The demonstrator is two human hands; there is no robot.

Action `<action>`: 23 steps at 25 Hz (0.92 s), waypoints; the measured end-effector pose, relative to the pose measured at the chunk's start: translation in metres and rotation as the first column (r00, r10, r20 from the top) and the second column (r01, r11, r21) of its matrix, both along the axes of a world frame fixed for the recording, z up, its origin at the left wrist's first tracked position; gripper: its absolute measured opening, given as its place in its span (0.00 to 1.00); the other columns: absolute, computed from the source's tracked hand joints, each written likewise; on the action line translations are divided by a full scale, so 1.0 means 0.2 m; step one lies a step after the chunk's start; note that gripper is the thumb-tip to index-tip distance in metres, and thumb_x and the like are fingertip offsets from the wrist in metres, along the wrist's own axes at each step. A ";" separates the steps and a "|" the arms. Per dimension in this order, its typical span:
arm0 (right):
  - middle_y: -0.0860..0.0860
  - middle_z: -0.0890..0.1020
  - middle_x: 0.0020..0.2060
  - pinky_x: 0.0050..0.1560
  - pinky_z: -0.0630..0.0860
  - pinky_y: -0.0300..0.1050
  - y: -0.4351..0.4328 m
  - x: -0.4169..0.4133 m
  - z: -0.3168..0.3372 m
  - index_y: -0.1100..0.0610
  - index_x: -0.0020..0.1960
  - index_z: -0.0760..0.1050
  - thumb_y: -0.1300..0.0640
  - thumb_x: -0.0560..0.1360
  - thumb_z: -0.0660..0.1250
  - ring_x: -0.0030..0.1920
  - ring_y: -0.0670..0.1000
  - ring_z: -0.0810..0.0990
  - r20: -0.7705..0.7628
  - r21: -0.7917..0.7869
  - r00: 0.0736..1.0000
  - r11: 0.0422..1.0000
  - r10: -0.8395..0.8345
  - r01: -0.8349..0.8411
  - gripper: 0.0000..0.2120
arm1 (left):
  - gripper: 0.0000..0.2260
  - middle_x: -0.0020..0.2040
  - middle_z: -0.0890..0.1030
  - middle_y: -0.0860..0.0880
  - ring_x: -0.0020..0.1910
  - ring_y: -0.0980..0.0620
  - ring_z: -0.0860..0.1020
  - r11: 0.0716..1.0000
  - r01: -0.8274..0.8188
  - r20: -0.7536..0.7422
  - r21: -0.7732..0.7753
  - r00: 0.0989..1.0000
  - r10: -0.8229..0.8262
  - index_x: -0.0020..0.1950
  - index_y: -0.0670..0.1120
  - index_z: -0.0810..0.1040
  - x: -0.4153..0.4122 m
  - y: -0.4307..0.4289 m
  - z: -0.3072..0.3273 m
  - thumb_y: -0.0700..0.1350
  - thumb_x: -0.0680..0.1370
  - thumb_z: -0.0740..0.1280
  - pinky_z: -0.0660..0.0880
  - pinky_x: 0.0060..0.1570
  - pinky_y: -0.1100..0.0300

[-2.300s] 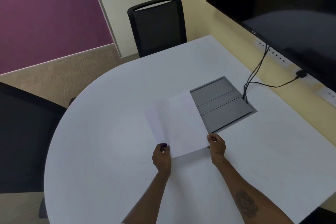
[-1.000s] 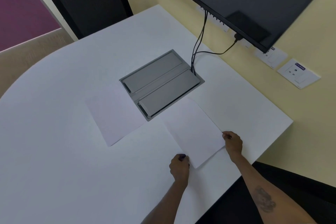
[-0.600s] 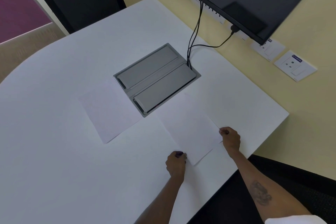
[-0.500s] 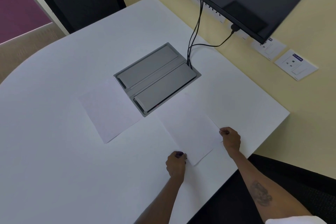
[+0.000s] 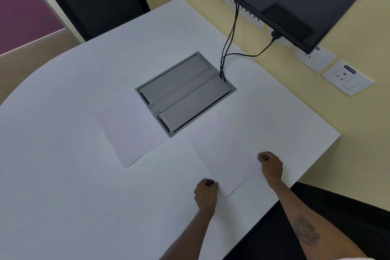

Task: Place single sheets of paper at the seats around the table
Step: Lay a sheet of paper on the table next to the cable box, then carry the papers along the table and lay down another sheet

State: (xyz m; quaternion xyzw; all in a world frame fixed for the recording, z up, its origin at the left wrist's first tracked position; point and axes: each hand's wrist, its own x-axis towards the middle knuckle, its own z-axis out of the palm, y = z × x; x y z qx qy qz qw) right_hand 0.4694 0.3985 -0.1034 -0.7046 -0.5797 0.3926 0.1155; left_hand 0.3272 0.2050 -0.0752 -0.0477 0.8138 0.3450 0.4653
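White paper sheet [image 5: 223, 154] lies flat just right of the grey cable box [image 5: 185, 93], my left hand [image 5: 205, 195] and right hand [image 5: 271, 164] each pinching a near corner, so I judge this seat's placement nearly done; next I'd let go and fetch the second sheet [image 5: 130, 131] left of the box.

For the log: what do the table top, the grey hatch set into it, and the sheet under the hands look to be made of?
Table top: probably laminate, smooth matte white with no visible grain. Grey hatch: seemingly brushed metal, given its dull even sheen, though painted plastic is possible. Sheet: thin white paper, lying flat, its corners pinched by the left hand and right hand.
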 end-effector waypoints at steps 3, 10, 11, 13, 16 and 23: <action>0.54 0.84 0.44 0.44 0.73 0.45 0.00 0.00 0.00 0.57 0.47 0.82 0.62 0.75 0.69 0.45 0.54 0.80 -0.005 -0.001 1.000 1.000 -0.003 0.003 0.03 | 0.05 0.41 0.85 0.52 0.40 0.50 0.84 1.000 0.023 -0.002 0.001 1.000 -0.023 0.45 0.50 0.82 0.00 0.00 0.00 0.47 0.71 0.73 0.81 0.47 0.55; 0.55 0.83 0.44 0.44 0.72 0.45 -0.01 0.00 0.01 0.59 0.49 0.81 0.62 0.75 0.69 0.45 0.54 0.79 0.008 0.014 1.000 1.000 0.007 -0.007 0.04 | 0.06 0.38 0.85 0.52 0.38 0.49 0.84 0.998 0.060 0.008 -0.023 0.998 -0.060 0.42 0.49 0.82 -0.03 0.01 -0.01 0.50 0.70 0.73 0.81 0.48 0.54; 0.55 0.83 0.45 0.45 0.72 0.45 0.00 0.00 0.00 0.59 0.49 0.81 0.61 0.75 0.69 0.45 0.53 0.79 0.009 0.021 1.000 1.000 0.006 -0.006 0.04 | 0.06 0.37 0.85 0.52 0.37 0.49 0.84 0.998 0.055 0.018 -0.021 0.998 -0.055 0.42 0.48 0.82 -0.02 0.01 -0.01 0.50 0.70 0.73 0.82 0.47 0.54; 0.55 0.83 0.46 0.46 0.74 0.46 0.00 0.01 0.00 0.60 0.50 0.81 0.59 0.74 0.71 0.46 0.54 0.79 0.007 0.035 1.000 0.999 0.000 0.000 0.06 | 0.07 0.36 0.85 0.51 0.35 0.49 0.84 0.999 0.035 0.045 -0.005 0.998 -0.035 0.42 0.47 0.82 -0.04 0.00 0.00 0.50 0.70 0.74 0.82 0.46 0.54; 0.55 0.83 0.48 0.52 0.78 0.52 0.00 0.02 -0.01 0.58 0.51 0.81 0.57 0.73 0.72 0.50 0.56 0.81 0.036 0.062 0.999 0.998 -0.003 0.001 0.08 | 0.07 0.37 0.85 0.50 0.33 0.50 0.83 1.000 0.021 0.060 0.005 0.998 -0.022 0.43 0.46 0.81 -0.06 -0.02 0.01 0.49 0.71 0.74 0.82 0.45 0.55; 0.55 0.82 0.47 0.53 0.78 0.57 -0.18 -0.18 0.01 0.56 0.50 0.81 0.58 0.74 0.72 0.49 0.57 0.80 0.058 0.171 0.989 0.975 0.135 -0.143 0.06 | 0.04 0.37 0.85 0.52 0.38 0.50 0.84 0.999 -0.027 -0.004 0.018 1.000 0.028 0.43 0.49 0.82 -0.22 -0.16 0.08 0.48 0.74 0.70 0.81 0.43 0.57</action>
